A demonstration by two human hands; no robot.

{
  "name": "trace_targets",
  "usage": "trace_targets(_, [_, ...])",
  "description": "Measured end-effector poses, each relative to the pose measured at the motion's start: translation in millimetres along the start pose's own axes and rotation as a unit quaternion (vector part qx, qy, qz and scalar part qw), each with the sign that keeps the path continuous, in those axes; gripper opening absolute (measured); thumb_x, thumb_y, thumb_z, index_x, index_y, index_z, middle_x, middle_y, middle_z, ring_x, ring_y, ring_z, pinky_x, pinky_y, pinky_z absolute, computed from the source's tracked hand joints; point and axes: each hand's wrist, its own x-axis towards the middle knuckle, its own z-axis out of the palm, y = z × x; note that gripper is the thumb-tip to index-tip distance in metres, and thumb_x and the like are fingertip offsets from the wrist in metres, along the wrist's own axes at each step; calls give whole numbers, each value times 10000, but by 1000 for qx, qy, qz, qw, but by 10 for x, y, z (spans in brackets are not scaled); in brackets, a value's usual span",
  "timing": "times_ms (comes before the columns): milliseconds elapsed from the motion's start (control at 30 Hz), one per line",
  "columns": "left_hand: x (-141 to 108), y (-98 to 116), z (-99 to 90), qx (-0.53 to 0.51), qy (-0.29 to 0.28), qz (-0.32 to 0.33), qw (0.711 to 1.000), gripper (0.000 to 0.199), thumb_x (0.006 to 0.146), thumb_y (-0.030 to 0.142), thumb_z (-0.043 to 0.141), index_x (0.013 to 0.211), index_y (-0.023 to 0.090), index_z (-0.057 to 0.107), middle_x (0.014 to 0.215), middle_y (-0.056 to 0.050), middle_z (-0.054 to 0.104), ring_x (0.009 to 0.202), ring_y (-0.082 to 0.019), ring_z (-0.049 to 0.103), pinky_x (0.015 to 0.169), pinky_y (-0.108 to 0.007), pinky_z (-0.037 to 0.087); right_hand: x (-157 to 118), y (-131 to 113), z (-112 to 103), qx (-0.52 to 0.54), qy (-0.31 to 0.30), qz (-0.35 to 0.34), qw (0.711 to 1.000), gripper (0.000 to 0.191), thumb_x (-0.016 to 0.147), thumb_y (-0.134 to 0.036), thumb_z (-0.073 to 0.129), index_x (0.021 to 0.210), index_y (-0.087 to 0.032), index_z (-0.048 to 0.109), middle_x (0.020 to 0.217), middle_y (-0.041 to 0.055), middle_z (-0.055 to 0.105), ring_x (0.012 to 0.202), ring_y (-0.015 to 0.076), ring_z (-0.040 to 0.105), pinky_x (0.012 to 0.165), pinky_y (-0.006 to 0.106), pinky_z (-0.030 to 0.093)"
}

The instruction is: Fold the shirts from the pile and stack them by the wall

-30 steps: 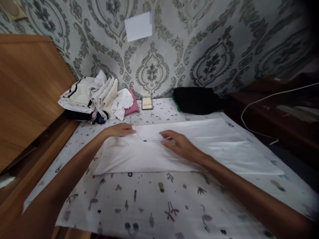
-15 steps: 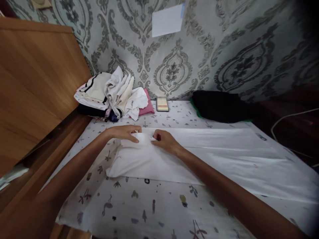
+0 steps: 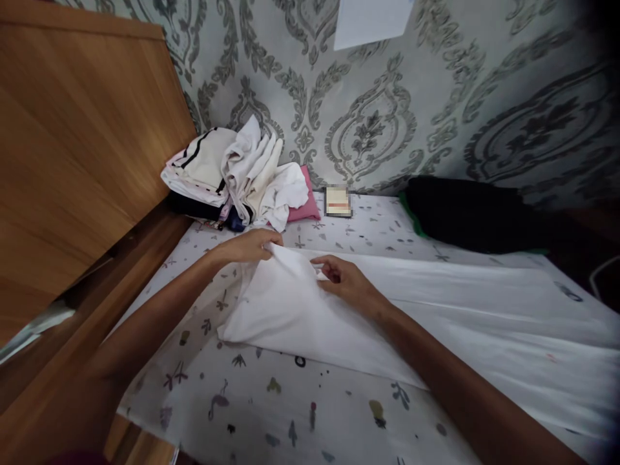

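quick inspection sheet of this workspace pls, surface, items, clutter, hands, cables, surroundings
Surface: patterned sheet beneath the white cloth.
Handled item: white cloth, partly raised at the left hand.
Clutter: clothes pile far left; black fabric far right; small blurred object between them.
Left hand: pinching the cloth.
Right hand: fingers curled at the cloth, grip unclear.
Cables: pale cord at right edge.
Surroundings: wooden panel left; patterned wall behind, bearing white paper.

We see bare left hand (image 3: 250,245), bare right hand (image 3: 353,285), both slim forearms (image 3: 165,313) uncovered; dark maroon cloth sliver (image 3: 80,458) by left arm, garment part unclear.
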Motion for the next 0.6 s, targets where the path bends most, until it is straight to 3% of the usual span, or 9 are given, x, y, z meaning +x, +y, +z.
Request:
trace_targets(133, [-94, -148, 176, 46, 73, -70, 994, 340, 681, 142, 518, 1010, 177, 594, 895, -16, 616, 801, -187, 571, 707, -282, 435, 72, -5, -5, -102, -10, 24, 994, 143, 694, -328, 615, 675, -217, 529, 611, -42, 459, 589, 134, 422, 565, 283, 323])
trace_targets(233, [-337, -124, 266, 99, 175, -91, 975, 420, 759, 171, 542, 1179, 196, 533, 1100, -61, 594, 931, -205, 587, 794, -318, 453, 93, -8, 0, -150, 9, 15, 988, 133, 679, -296, 635, 720, -225, 530, 650, -28, 515, 617, 155, 476, 587, 290, 377])
trace_targets(300, [-577, -50, 289, 119, 204, -115, 965, 252, 830, 260, 550, 1075, 200, 550, 1031, -47, 592, 881, -199, 572, 759, -312, 435, 73, -17, 10, -185, 23, 0, 982, 148, 691, -278, 634, 804, -226, 554, 740, 0, 572, 675, 181, 532, 634, 314, 433])
trace_targets(333, [-712, -3, 297, 117, 190, -135, 965, 149, 869, 322, 535, 951, 200, 558, 914, -24, 585, 805, -187, 552, 710, -299, 413, 56, -25, 23, -206, 34, -13, 978, 174, 709, -271, 624, 867, -225, 569, 818, 23, 602, 736, 202, 565, 675, 336, 462])
trace_targets(433, [-1126, 150, 364, 53, 83, -193, 976, 408, 933, 494, 458, 649, 203, 440, 626, 30, 425, 615, -143, 431, 586, -270, 309, 17, -61, 121, -270, 63, -89, 957, 302, 788, -253, 578, 1088, -223, 583, 1109, 101, 615, 1014, 282, 588, 848, 433, 495])
trace_targets(500, [-1358, 249, 474, -8, 38, -212, 977, 452, 916, 562, 479, 647, 199, 460, 627, 33, 421, 616, -138, 422, 577, -265, 301, 40, -96, 238, -306, 56, -149, 939, 332, 843, -242, 542, 1173, -216, 575, 1258, 134, 575, 1160, 315, 537, 949, 490, 466])
trace_targets(600, [-1569, 388, 696, -49, 67, -225, 971, 357, 817, 552, 642, 799, 204, 564, 759, 20, 527, 724, -156, 487, 652, -267, 365, 171, -156, 452, -344, 14, -198, 918, 325, 903, -225, 492, 1216, -195, 575, 1341, 159, 539, 1244, 327, 484, 1016, 516, 428])
